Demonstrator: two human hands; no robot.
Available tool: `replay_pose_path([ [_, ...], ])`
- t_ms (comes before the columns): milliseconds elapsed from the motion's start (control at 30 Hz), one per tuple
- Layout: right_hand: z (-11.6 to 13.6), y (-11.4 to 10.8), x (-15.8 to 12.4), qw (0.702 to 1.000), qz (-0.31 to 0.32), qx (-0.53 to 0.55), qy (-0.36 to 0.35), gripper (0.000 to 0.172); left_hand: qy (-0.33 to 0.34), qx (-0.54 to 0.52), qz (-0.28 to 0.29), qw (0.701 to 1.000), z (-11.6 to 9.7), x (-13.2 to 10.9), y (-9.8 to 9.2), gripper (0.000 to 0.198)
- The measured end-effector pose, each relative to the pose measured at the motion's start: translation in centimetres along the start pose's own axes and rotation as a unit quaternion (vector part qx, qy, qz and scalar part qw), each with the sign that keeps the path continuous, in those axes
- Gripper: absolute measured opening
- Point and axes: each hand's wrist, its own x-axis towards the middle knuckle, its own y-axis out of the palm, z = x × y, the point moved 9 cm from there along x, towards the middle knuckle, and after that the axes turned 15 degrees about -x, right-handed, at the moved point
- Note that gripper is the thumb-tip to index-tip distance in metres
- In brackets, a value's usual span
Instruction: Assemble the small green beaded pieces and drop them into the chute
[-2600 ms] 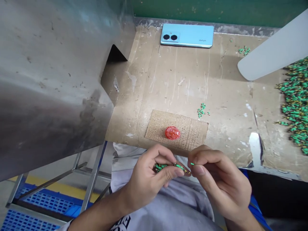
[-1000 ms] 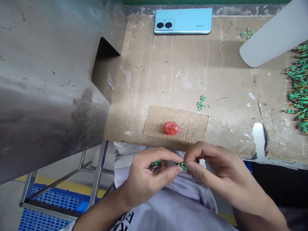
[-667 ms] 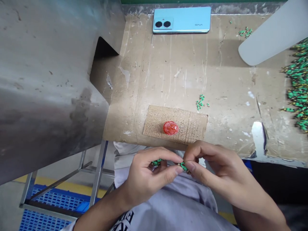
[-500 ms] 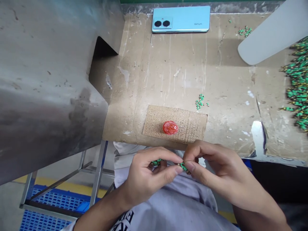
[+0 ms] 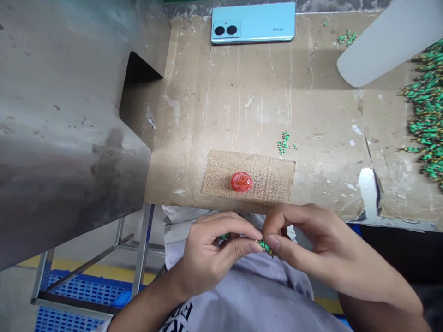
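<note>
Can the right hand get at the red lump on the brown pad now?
Probably yes. The right hand sits below the brown pad's near edge, and nothing lies between it and the red lump. But it is pinching the green beaded strand, so it would likely let go first.

This is a factory workshop, apparently a small-parts work station. A stainless steel housing (image 5: 69, 115) fills the left of the frame, and a cardboard-covered bench (image 5: 221, 92) runs across the upper middle. A heap of small green components (image 5: 427, 110) lies at the far right, and blue plastic grating (image 5: 69, 295) and a yellow floor line (image 5: 100, 273) show at lower left.
</note>
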Motion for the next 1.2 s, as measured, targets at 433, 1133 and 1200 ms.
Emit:
replay_pose_path([
  [433, 0.7, -0.6, -0.5, 0.999, -0.026, -0.017, -0.024, 0.011, 0.029, 0.01, 0.016, 0.999, -0.6, -0.1, 0.3, 0.003],
  [1133, 1.2, -0.3, -1.7, 0.992, -0.092, -0.053, -0.068, 0.011, 0.097, 0.06, 0.004, 0.993, -1.8, -0.4, 0.6, 0.006],
  [1200, 1.9, -0.7, -2.1, 0.983, -0.122, -0.063, -0.12, 0.018, 0.059, 0.048, -0.005, 0.997, -1.4, -0.2, 0.4, 0.013],
])
